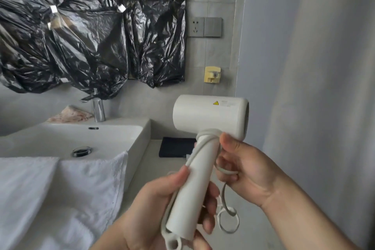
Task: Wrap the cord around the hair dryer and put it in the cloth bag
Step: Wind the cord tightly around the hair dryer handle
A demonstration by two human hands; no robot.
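Here the hair dryer point(211, 115) is held up in the air by both hands, above the countertop point(150, 170) just right of the sink point(140, 138) and in front of the grey tiled wall. It is matte off-white, with a short, stubby round barrel that lies level. The barrel's open end faces right, and a small yellow warning triangle with fine print sits on its upper side. A straight cylindrical handle slants down and to the left from under the barrel.

The cord point(223, 195) is the same off-white. It is wound round the top of the handle right beneath the barrel. One strand runs down the handle's left side to the base, where it forms a small loop. More of it hangs in loose coils below the right hand.

The left hand point(162, 205) grips the lower handle, thumb pressed on the front over the strand and fingers curled round the far side. The right hand point(247, 170) holds the cord in its curled fingers, and its thumb touches the handle beside the winding.

A dark flat item point(176, 147) lies at the back of the countertop, against the sink's right wall. A white towel point(85, 184) drapes over the sink's near edge. A chrome faucet point(98, 110) stands at its back edge, with crumpled black plastic sheeting point(81, 36) on the wall above.
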